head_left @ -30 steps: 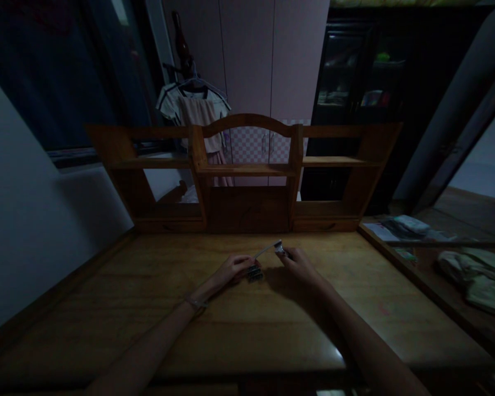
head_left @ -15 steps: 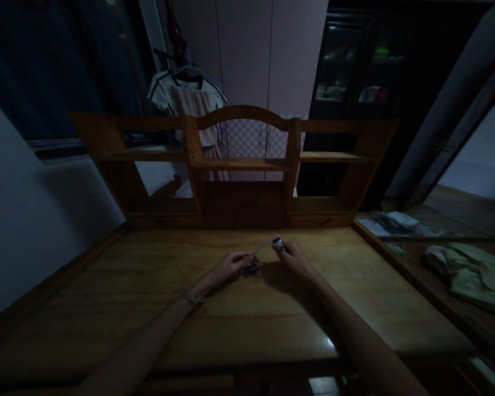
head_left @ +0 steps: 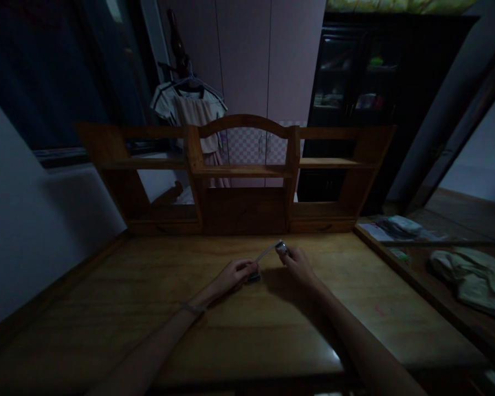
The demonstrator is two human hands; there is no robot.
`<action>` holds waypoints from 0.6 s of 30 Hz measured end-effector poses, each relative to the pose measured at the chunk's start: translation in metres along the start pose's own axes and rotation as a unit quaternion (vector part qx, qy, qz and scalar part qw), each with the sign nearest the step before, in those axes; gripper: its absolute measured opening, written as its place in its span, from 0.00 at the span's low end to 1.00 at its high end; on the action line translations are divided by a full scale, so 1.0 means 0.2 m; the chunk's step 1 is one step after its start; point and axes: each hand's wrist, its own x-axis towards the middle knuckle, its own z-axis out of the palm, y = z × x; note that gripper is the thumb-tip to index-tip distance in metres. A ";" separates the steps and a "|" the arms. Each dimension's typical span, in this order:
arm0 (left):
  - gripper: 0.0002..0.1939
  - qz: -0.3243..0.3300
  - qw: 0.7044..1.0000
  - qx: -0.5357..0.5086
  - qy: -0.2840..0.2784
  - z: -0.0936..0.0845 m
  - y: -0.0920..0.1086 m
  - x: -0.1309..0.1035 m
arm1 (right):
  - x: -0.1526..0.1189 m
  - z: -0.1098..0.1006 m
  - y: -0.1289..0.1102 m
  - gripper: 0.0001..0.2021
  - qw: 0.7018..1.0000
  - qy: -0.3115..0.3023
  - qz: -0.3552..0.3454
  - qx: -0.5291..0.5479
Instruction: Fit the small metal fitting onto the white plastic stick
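Observation:
A thin pale strip [head_left: 266, 252] slants up between my two hands, above the wooden desk [head_left: 181, 330]. At its lower end my left hand [head_left: 236, 272] is closed, thumb and fingers pinching it. Its upper end meets a small shiny silver-and-dark piece [head_left: 281, 248], gripped in my closed right hand [head_left: 299, 264]. What kind of thing the strip and piece make up is too small and dim to tell. Just below my left fingertips sits a small dark object [head_left: 254, 278], close to the desk top; whether my fingers touch it I cannot tell.
A wooden shelf unit [head_left: 241, 172] with small drawers runs along the desk's back edge. On the right, beyond a raised wooden edge, lie pale folded cloth [head_left: 474, 278] and a plastic-wrapped bundle [head_left: 402, 224]. A white wall [head_left: 58, 220] borders the left side.
The camera view has tilted up slightly, so everything sits a little lower. My left fingers now cover more of the small dark object. Both hands keep their hold on the strip and silver piece.

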 end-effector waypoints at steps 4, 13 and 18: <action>0.23 0.008 1.000 -0.001 0.015 0.00 0.00 -0.01 | 0.00 0.00 0.01 0.24 1.000 0.020 0.004 -0.007; 0.21 0.055 0.997 0.026 0.045 0.00 0.03 -0.02 | -0.03 -0.01 -0.04 0.23 0.999 -0.013 -0.032 -0.011; 0.19 0.100 0.992 0.039 0.067 0.00 0.01 0.00 | -0.03 -0.01 -0.05 0.23 0.999 -0.002 -0.033 -0.003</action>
